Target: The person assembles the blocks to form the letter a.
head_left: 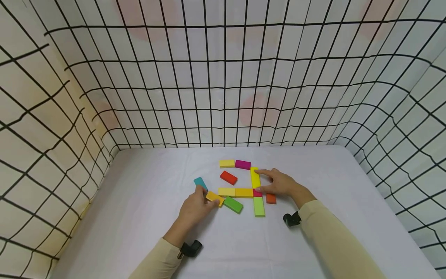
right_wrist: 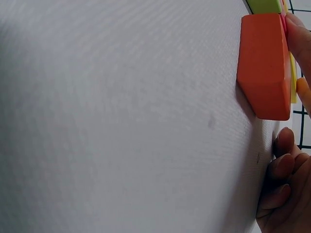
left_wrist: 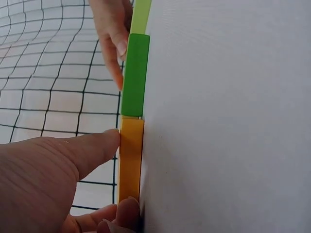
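My left hand (head_left: pixel 195 205) grips an orange block (head_left: pixel 214 198) by its ends between thumb and fingers, low at the table. That block's corner sits beside a green block (head_left: pixel 233 205), and a teal block (head_left: pixel 200 183) lies just beyond the fingers. On the right, my right hand (head_left: pixel 280 184) rests its index fingertip on a long yellow block (head_left: pixel 255 176) and its thumb on a crimson block (head_left: pixel 258 193); the other fingers are curled in the right wrist view. An orange-red block (right_wrist: pixel 265 63) lies under this hand's near side.
A pale yellow block (head_left: pixel 227 192) and an amber block (head_left: pixel 244 193) form a row up to the crimson one, with a lime block (head_left: pixel 259 207) below. Farther back lie a yellow block (head_left: pixel 227 163), a magenta block (head_left: pixel 242 164) and a red block (head_left: pixel 228 178). Black netting (head_left: pixel 224 87) surrounds the white table (head_left: pixel 139 217).
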Available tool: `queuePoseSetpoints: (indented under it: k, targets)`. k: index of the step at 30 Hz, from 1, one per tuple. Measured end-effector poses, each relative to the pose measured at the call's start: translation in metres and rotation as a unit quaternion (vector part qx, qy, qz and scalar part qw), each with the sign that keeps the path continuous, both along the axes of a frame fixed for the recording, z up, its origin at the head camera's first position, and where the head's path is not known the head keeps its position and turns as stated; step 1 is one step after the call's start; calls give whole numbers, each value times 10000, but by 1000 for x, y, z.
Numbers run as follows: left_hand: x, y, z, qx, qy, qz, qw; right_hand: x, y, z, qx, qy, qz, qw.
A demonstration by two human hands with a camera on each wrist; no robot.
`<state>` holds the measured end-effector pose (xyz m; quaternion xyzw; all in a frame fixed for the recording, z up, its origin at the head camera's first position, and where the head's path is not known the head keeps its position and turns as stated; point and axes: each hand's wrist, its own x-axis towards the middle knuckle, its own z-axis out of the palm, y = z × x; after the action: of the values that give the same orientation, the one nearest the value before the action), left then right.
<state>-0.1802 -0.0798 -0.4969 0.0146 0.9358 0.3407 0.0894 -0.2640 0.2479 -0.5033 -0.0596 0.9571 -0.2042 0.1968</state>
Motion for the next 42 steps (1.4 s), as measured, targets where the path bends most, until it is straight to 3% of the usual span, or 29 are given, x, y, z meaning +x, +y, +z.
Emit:
queuePoseSetpoints:
  k: [26,35,42]
  targets:
    - [1,2,-4,-161,113,-11,9998,3,0,4,-122,-100,-114,9998]
    - [-1,-4,-4,-4,157,-217,9996,2,-1,4,-85,-96,-137,9998]
    - [-3,-12,-1,202,-32,-379,9991,2,-1,3,-39,-85,-103,9999]
